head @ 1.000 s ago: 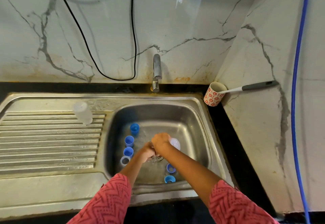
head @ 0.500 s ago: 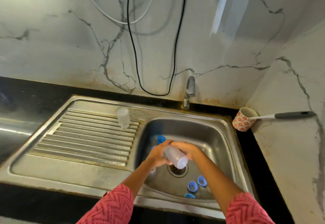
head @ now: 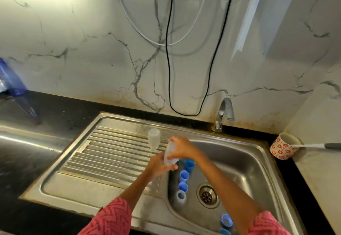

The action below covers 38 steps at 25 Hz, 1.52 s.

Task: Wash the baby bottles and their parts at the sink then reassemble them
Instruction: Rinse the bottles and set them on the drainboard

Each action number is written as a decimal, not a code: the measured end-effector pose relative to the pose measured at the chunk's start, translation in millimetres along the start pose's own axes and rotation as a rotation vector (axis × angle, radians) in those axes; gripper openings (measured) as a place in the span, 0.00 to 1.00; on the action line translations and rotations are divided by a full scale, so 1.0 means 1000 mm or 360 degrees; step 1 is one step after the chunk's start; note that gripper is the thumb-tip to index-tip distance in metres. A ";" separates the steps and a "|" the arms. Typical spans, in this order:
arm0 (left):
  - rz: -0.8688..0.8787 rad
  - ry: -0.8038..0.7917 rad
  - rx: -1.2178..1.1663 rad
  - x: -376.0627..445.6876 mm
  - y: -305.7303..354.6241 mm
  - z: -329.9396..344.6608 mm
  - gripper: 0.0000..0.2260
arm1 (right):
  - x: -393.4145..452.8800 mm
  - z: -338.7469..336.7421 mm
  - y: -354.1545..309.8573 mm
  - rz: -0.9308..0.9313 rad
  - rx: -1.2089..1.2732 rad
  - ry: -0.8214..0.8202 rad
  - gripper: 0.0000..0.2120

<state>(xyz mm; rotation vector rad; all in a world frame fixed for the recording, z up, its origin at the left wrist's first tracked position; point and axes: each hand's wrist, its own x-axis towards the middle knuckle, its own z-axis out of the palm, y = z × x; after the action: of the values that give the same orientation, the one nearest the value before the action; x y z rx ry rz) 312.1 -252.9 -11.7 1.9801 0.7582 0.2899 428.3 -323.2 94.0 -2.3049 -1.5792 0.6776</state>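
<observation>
**Ops:** Start at the hands. What have I got?

**Me:** My right hand (head: pixel 181 148) is curled over the upper part of a clear bottle (head: pixel 170 154), fingers wrapped round it. My left hand (head: pixel 160 164) grips the lower end of the same bottle from below. So both are clamped on the one piece, which sits tilted above the sink's (head: pixel 258 153) left rim, where basin meets draining board (head: pixel 103 159). I judge the two-handed hold is for carrying a wet, slippery thing across to dry.

**Ops:** And outward from there?

**Me:** Just beyond my hands, a second clear bottle (head: pixel 154 138) stands upright on the draining board, near the sink's back edge. I'd guess the ribbed slope is why it was put there: water runs back to the basin.

**Ops:** The small parts?

**Me:** Inside the sink, blue caps (head: pixel 183 176) line its left wall, and more blue pieces (head: pixel 227 221) lie at its near edge, right of the drain (head: pixel 207 195). These look unwashed or unsorted to me; reassembly is not yet begun.

**Ops:** Water?

**Me:** The tap (head: pixel 224 113) stands behind the sink; I see no stream. A patterned cup (head: pixel 282 147) holding a brush (head: pixel 317 145) sits to the sink's right.
</observation>
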 end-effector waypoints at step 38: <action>-0.0179 0.1145 0.0276 0.068 -0.011 -0.069 0.01 | 0.043 0.012 0.107 0.0118 0.0184 0.1190 0.06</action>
<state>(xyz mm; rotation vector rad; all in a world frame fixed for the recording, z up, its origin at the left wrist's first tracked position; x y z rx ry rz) 326.6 -158.9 6.7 1.9813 1.3775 0.9221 520.6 -323.8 23.8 -2.1552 -1.0709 -0.0970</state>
